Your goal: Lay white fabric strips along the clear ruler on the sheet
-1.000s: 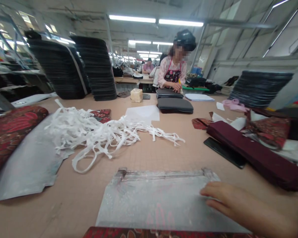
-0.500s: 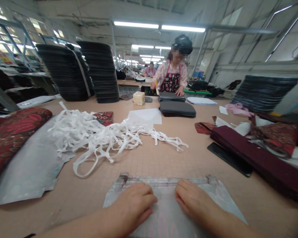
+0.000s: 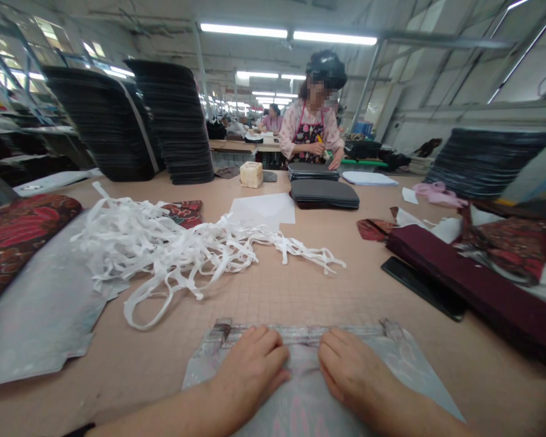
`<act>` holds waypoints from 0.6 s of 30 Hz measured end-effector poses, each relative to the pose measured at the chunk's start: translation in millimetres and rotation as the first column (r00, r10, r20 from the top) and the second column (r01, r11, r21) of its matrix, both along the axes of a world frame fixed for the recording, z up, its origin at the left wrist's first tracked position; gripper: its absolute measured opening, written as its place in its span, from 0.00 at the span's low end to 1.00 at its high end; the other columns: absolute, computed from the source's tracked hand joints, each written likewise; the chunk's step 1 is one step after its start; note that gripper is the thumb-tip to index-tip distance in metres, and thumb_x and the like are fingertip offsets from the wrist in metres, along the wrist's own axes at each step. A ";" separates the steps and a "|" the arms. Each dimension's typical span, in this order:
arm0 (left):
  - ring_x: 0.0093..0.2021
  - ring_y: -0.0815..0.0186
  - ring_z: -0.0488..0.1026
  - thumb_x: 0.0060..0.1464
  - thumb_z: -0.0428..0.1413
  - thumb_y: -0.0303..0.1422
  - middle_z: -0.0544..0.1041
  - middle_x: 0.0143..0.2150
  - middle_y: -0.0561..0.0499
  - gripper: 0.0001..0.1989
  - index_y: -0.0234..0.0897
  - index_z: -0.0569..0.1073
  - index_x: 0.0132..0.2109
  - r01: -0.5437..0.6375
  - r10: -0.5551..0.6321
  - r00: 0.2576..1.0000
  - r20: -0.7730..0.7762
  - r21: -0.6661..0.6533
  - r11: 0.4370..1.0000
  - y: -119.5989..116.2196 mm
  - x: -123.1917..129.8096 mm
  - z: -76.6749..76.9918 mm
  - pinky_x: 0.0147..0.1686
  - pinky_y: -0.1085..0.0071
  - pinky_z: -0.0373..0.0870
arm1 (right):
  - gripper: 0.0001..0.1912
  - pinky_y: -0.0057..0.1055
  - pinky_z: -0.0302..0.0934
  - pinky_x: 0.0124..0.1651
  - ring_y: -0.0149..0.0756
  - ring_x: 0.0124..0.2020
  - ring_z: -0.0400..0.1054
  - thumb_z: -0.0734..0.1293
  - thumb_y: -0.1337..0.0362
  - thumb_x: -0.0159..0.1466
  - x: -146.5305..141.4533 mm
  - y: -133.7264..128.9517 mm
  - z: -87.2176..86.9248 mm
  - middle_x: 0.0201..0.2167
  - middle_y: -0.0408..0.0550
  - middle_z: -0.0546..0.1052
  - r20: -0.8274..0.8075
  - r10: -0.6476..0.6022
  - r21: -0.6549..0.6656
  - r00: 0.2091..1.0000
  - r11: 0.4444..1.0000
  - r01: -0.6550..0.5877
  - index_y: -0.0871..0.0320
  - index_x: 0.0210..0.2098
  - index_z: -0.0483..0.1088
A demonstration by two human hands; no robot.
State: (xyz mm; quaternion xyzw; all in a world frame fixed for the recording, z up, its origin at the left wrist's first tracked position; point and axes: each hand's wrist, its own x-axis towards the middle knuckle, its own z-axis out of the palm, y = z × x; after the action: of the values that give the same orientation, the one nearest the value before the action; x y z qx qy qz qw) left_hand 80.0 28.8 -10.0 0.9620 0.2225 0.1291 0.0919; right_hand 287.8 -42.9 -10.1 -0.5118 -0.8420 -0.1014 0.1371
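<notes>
A pale grey fabric piece (image 3: 295, 388) with faint pink marks lies at the near edge of the table, its far edge folded into a narrow band. My left hand (image 3: 257, 367) is on the left part of that band, its fingers curled and closed on the fabric edge. On the right part, my right hand (image 3: 346, 364) is closed over the same folded edge. A short gap of fabric shows between the hands. The fingertips of both are partly hidden beneath the knuckles.
White strips (image 3: 164, 243) lie tangled at centre left, beside patterned red fabric (image 3: 22, 237). A maroon bundle (image 3: 464, 285) and a black phone (image 3: 423, 286) are at right. Dark stacked pieces (image 3: 325, 194) stand before a person (image 3: 312, 130) across the table.
My hands have curled more tightly on the folded edge. Across the table, the person's hand with the yellow-handled tool has moved right, nearer the other hand. The view has shifted slightly.
</notes>
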 end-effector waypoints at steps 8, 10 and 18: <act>0.31 0.65 0.61 0.61 0.45 0.27 0.67 0.30 0.52 0.09 0.35 0.66 0.32 0.190 -0.209 0.975 0.076 0.210 0.959 -4.6 -2.7 2.0 0.33 0.66 0.57 | 0.11 0.36 0.58 0.43 0.38 0.38 0.61 0.55 0.77 0.60 2.7 -9.7 14.7 0.36 0.50 0.71 -0.105 0.238 -0.123 0.965 0.960 -0.251 0.61 0.33 0.65; 0.32 0.64 0.62 0.61 0.42 0.26 0.69 0.32 0.50 0.11 0.34 0.67 0.34 0.281 -0.307 0.949 0.069 0.253 0.926 -8.6 -5.2 12.6 0.35 0.65 0.59 | 0.11 0.36 0.57 0.46 0.37 0.40 0.61 0.55 0.76 0.62 -3.0 -11.5 20.7 0.39 0.50 0.71 -0.136 0.268 -0.127 0.954 0.950 -0.285 0.61 0.36 0.65; 0.26 0.65 0.65 0.58 0.46 0.26 0.69 0.29 0.51 0.05 0.34 0.65 0.35 0.366 -0.312 0.928 -0.205 0.336 0.868 -17.5 -12.2 31.7 0.24 0.68 0.60 | 0.05 0.37 0.58 0.35 0.40 0.28 0.62 0.61 0.72 0.56 -16.3 -15.6 10.8 0.23 0.45 0.70 -0.024 0.157 -0.035 0.987 0.987 -0.158 0.56 0.28 0.63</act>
State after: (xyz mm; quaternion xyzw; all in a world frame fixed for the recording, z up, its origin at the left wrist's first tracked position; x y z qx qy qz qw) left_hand 67.9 11.2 21.7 0.9927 0.0276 0.0805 -0.0852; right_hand 271.4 -58.5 0.8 -0.4470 -0.8801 -0.0693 0.1441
